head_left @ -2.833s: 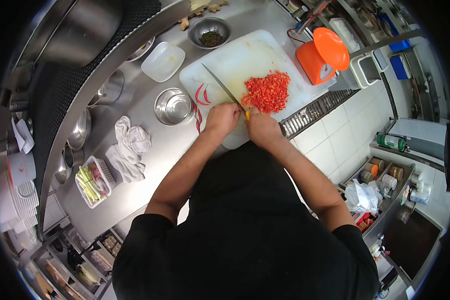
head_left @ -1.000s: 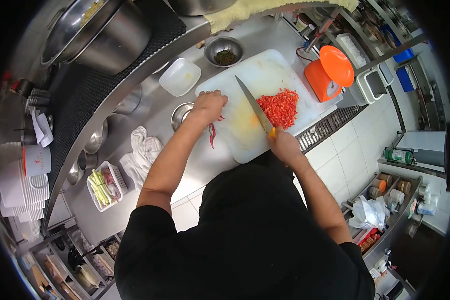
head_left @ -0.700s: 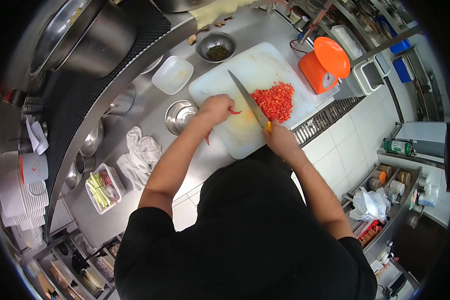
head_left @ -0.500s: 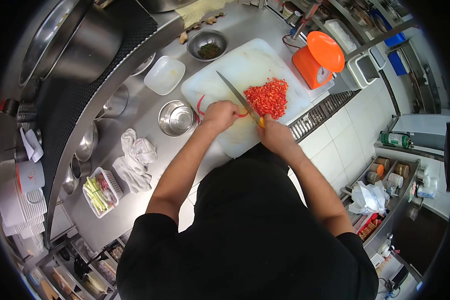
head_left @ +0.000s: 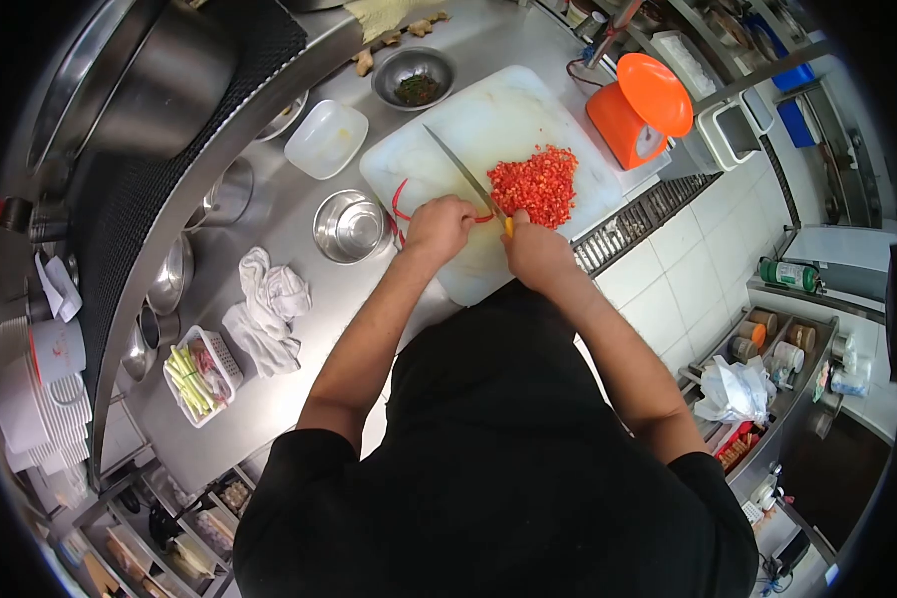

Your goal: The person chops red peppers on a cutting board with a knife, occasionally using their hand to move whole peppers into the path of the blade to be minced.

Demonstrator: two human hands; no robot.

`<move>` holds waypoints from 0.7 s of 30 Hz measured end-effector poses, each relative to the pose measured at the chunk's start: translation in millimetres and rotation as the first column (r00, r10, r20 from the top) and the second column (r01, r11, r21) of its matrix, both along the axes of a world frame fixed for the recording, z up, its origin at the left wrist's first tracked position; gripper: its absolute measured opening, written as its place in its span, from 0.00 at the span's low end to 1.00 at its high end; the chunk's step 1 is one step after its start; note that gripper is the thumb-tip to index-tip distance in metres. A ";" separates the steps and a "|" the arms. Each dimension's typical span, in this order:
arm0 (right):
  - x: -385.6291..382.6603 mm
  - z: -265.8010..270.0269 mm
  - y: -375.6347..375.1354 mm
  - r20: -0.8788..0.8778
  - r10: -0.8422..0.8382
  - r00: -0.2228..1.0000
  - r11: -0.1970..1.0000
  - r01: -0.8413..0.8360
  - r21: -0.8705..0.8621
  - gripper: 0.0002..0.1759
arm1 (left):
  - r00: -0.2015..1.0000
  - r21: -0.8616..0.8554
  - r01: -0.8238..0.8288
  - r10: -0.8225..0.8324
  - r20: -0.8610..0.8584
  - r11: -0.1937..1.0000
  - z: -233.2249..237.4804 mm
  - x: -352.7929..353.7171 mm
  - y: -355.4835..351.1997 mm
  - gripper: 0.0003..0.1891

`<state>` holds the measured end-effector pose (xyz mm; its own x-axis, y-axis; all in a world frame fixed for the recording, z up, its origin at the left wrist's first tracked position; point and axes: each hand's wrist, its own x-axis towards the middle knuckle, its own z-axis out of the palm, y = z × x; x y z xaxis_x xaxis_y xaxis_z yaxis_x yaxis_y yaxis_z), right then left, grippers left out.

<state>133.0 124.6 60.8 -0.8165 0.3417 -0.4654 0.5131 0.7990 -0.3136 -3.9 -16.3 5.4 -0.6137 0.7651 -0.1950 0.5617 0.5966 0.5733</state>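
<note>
A white cutting board (head_left: 513,110) lies on the steel counter. On its right side is a heap of chopped red chili (head_left: 535,186). My right hand (head_left: 538,251) is wrapped round the yellow handle of a kitchen knife (head_left: 458,166), whose blade points up and left across the board. Closed fingers of my left hand (head_left: 441,229) pinch a red chili pepper (head_left: 483,218), its end sticking out towards the blade near the handle. Another long red chili (head_left: 398,199) rests on the board left of that hand.
Left of the board stand a steel container (head_left: 350,227), a white plastic tub (head_left: 327,139) and a crumpled towel (head_left: 267,309). A basket of cut vegetables (head_left: 202,377) sits nearer. Behind are a bowl with dark green bits (head_left: 414,80) and, at right, an orange scale (head_left: 636,120).
My right hand and the knife have shifted slightly left, bringing the blade closer to my left hand. The left hand still pinches the chili. The whole view has shifted a little.
</note>
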 end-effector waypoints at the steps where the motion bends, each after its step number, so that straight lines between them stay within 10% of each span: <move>1: -3.1 2.3 3.9 0.005 0.014 1.000 1.000 -0.014 0.006 0.20 | 1.000 0.006 -0.014 0.014 0.007 1.000 1.7 -2.1 2.8 0.06; 21: -13.1 -22.2 1.8 -0.028 0.006 1.000 1.000 -0.007 -0.026 0.20 | 0.993 -0.063 -0.118 0.116 -0.026 0.991 2.5 2.6 13.5 0.06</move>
<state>119.9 126.4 38.6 -0.8315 0.3247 -0.4508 0.4988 0.7937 -0.3483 -1.3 -2.8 7.8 -0.7029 0.6743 -0.2264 0.4983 0.6940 0.5198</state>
